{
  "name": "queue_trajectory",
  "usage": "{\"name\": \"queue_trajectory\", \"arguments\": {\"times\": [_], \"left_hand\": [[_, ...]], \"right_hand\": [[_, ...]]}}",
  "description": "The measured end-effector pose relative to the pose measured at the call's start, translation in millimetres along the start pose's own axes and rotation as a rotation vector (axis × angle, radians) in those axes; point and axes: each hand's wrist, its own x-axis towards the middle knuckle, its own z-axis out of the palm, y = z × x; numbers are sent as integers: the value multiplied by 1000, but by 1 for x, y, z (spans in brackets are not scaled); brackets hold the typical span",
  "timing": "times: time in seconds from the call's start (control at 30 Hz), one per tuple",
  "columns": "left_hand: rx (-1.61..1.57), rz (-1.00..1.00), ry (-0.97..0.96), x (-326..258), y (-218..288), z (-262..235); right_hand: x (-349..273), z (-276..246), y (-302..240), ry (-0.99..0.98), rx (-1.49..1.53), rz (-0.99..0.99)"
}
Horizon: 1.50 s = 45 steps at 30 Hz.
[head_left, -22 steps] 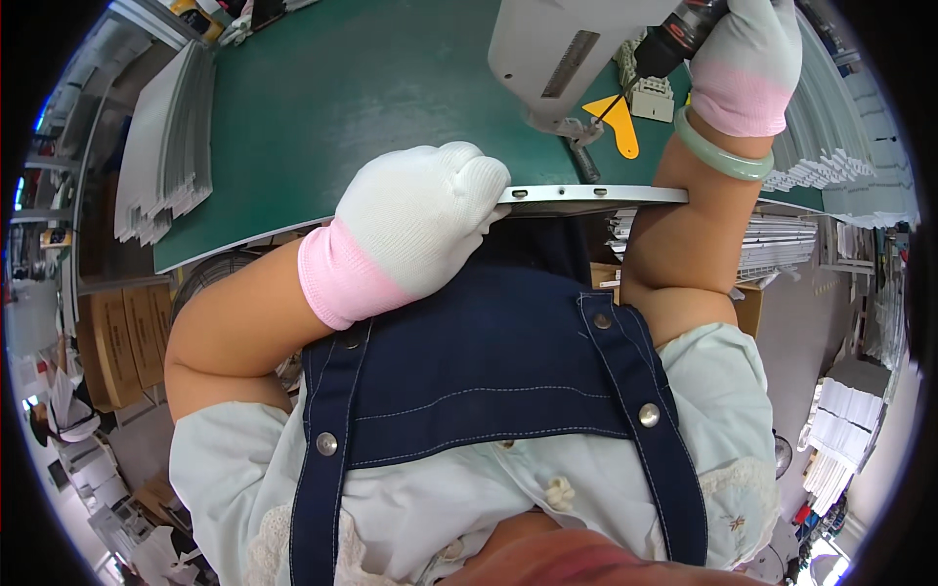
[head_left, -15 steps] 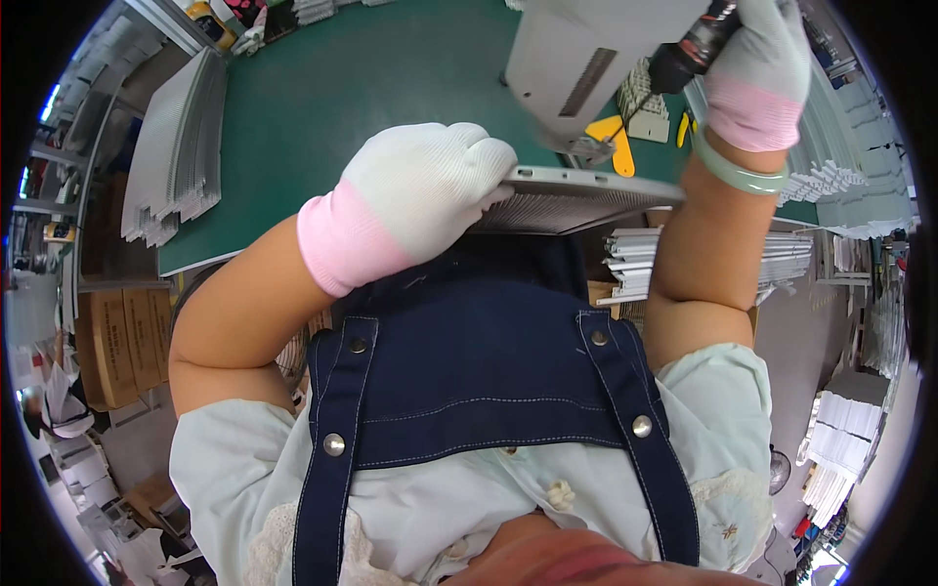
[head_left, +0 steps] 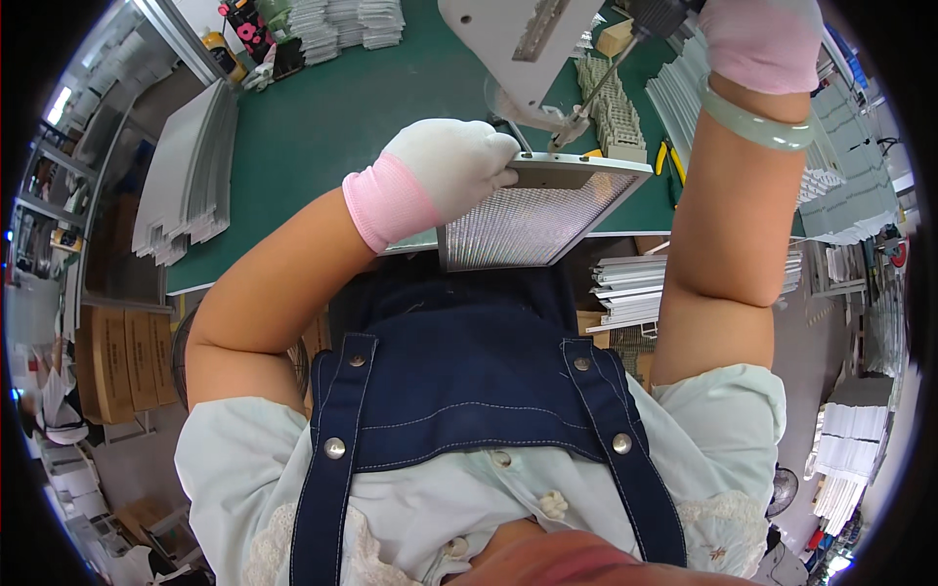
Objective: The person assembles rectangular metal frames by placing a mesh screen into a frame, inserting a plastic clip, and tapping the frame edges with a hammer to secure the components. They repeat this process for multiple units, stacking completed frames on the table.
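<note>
My left hand (head_left: 454, 166), in a white glove with a pink cuff, is closed round the left end of a framed mesh panel (head_left: 532, 220). The panel stands tilted at the near edge of the green table, its frame edge up. My right hand (head_left: 760, 44), gloved alike and partly cut off at the top, grips a dark power screwdriver (head_left: 666, 15). From it a long thin bit slants down to the metal tip (head_left: 567, 129) of a grey machine body (head_left: 528, 44), just above the panel's upper edge. Whether the bit touches a screw is too small to tell.
On the green table (head_left: 322, 127) a stack of mesh panels (head_left: 191, 166) leans at left. Beige plastic pieces (head_left: 614, 112) and yellow-handled pliers (head_left: 671, 161) lie behind the panel. White metal strips (head_left: 630, 288) are piled below the table's edge at right.
The panel has tipped so its mesh face shows more, and my left hand has shifted slightly right. My right hand with the screwdriver has moved up in the picture, partly out of view.
</note>
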Motion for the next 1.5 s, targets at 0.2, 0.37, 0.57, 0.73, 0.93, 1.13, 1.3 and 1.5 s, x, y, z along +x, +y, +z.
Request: {"name": "queue_trajectory", "arguments": {"times": [0.2, 0.37, 0.57, 0.73, 0.93, 1.13, 1.3, 1.5], "left_hand": [[-4, -32, -43, 1, 1, -2], [-10, -18, -31, 2, 0, -2], [-9, -97, -105, 0, 14, -9], [-35, -119, -137, 6, 5, -2], [-47, -146, -140, 10, 1, 4], [-91, -135, -76, 10, -6, 13], [-127, -115, -50, 10, -9, 13], [-89, -110, -106, 9, -14, 17]], "right_hand": [[-7, -1, -14, -10, 41, -26], [-14, 16, -24, -52, 151, -45], [-39, 64, -11, -213, 390, 64], [-26, 52, 15, -250, 555, 227], [-25, 32, 36, -376, 690, 316], [-30, 45, 30, -244, 690, 393], [-33, 46, 33, -298, 631, 305], [-35, 52, 35, -340, 637, 184]]}}
